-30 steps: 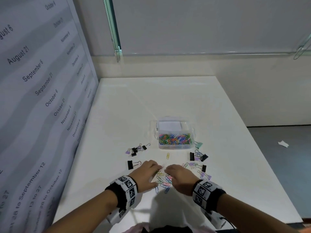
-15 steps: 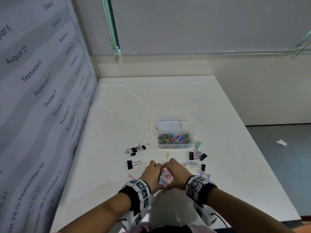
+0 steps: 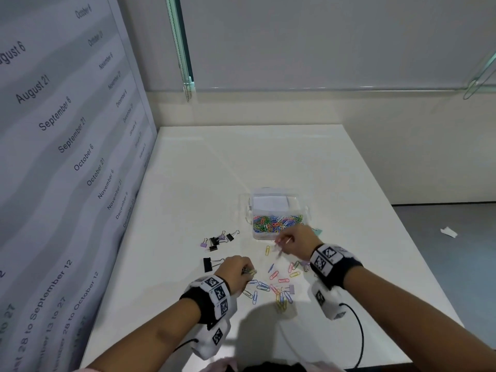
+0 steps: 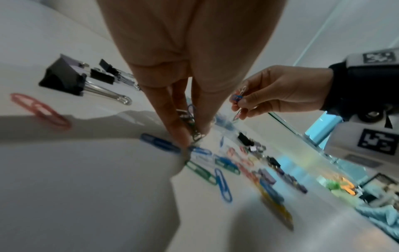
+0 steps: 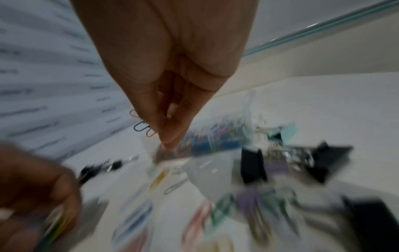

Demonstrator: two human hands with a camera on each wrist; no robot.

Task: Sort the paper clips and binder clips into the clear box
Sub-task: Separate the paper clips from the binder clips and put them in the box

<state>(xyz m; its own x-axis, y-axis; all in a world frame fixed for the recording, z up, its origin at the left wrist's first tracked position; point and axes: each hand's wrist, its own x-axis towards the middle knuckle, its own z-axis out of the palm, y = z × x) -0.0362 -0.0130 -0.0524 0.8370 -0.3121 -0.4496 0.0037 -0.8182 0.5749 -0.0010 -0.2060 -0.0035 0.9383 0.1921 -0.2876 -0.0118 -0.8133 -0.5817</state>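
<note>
A clear box (image 3: 279, 210) on the white table (image 3: 204, 167) holds a heap of coloured paper clips in its near compartment. My right hand (image 3: 291, 241) pinches a few paper clips (image 4: 238, 98) just in front of the box. My left hand (image 3: 237, 269) pinches a small bunch of paper clips (image 4: 191, 122) low over the table. Between the hands, loose paper clips (image 3: 279, 287) lie scattered. Black and purple binder clips (image 3: 217, 240) lie to the left, with one bigger black binder clip (image 3: 208, 264) next to my left hand.
A wall panel printed with dates (image 3: 61, 146) runs along the table's left edge. More binder clips (image 5: 280, 163) lie near the box on the right, blurred in the right wrist view. A mint binder clip (image 3: 318, 231) sits by the box's right corner.
The hands had gathered clips together into one bunch. Now they have parted: the right hand has moved up toward the box with a few clips, and several clips lie scattered on the table.
</note>
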